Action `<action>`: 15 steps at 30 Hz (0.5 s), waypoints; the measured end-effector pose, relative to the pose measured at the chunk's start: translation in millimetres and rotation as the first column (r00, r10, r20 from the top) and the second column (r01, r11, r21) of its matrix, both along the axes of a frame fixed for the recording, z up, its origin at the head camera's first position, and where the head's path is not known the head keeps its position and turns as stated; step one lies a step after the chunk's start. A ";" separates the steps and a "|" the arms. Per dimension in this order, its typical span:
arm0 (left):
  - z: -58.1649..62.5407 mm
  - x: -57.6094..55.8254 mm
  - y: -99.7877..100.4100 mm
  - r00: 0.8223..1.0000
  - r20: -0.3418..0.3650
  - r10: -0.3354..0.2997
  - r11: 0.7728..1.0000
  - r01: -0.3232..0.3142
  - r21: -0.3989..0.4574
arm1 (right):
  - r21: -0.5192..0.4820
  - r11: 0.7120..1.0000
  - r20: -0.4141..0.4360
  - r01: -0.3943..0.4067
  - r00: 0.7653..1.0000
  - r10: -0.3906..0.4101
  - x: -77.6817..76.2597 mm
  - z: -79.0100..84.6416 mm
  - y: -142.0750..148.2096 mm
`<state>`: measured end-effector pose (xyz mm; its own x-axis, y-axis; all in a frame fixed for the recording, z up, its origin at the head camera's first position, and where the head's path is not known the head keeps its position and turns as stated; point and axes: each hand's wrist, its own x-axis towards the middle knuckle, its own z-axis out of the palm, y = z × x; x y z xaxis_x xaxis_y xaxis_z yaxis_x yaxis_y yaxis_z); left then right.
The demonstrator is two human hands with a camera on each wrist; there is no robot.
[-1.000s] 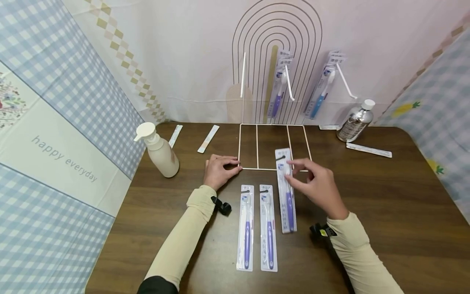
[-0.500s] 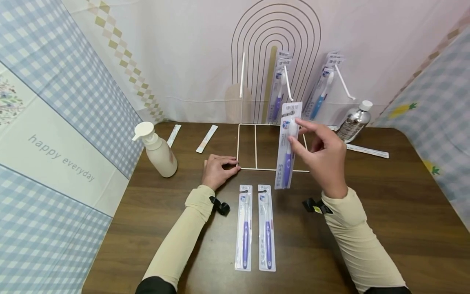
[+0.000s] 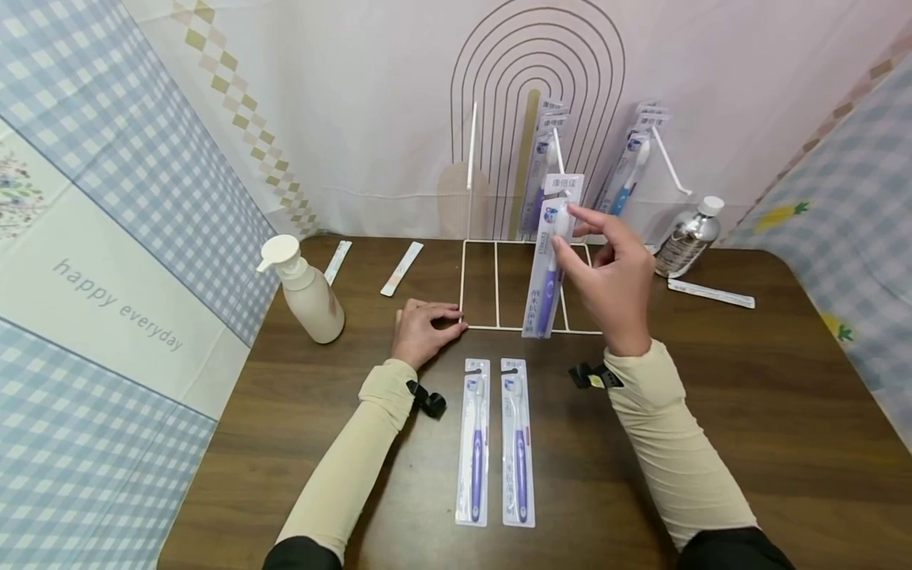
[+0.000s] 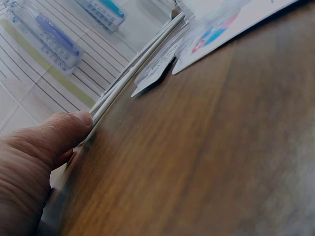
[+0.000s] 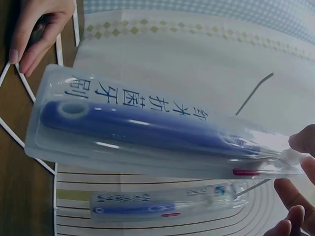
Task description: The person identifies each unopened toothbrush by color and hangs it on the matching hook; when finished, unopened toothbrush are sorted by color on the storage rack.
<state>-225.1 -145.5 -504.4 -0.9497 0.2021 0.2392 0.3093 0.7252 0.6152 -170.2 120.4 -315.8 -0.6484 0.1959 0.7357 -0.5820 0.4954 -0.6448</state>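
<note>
My right hand [image 3: 614, 273] pinches a packaged toothbrush [image 3: 539, 289] with a purple handle near its top, holding it up in front of the rack's middle hook. In the right wrist view the pack [image 5: 138, 128] is tilted, handle end toward the camera. My left hand [image 3: 422, 331] holds the front left corner of the white wire rack [image 3: 496, 285] between thumb and fingers. On the middle hook hangs a purple toothbrush pack [image 3: 533, 190], partly hidden by the held one. Blue toothbrush packs [image 3: 621, 190] hang on the right hook [image 3: 671, 162]; the left hook [image 3: 472, 146] is bare.
Two purple toothbrush packs, a left one [image 3: 473, 443] and a right one [image 3: 518, 443], lie side by side before the rack. A pump bottle [image 3: 309, 297] stands left, a silver bottle [image 3: 687, 241] right. Thin paper strips [image 3: 402, 269] lie near the back.
My right hand has lifted the toothbrush pack from near the rack's front edge up toward the middle hook. The left hand keeps its place on the rack corner.
</note>
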 end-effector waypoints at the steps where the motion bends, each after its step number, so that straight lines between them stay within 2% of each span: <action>1: 1.0 -0.4 -0.5 1.000 0.002 0.002 1.000 -0.002 -0.003 | -0.007 1.000 0.008 0.005 1.000 -0.005 -6.0 -3.2 0.6; 6: 4.2 -2.2 -1.2 1.000 -0.005 0.003 1.000 -0.003 -0.014 | -0.056 0.998 0.064 0.030 0.998 -0.027 -44.9 -21.3 9.4; 8: 4.3 -2.2 -0.7 1.000 -0.011 0.002 1.000 -0.002 -0.013 | -0.071 0.997 0.070 0.031 0.997 -0.026 -58.4 -23.7 11.8; 15: 2.0 2.0 0.2 1.000 0.000 0.002 1.000 -0.002 -0.018 | -0.053 0.997 0.062 0.050 0.997 -0.047 -94.2 -29.0 13.1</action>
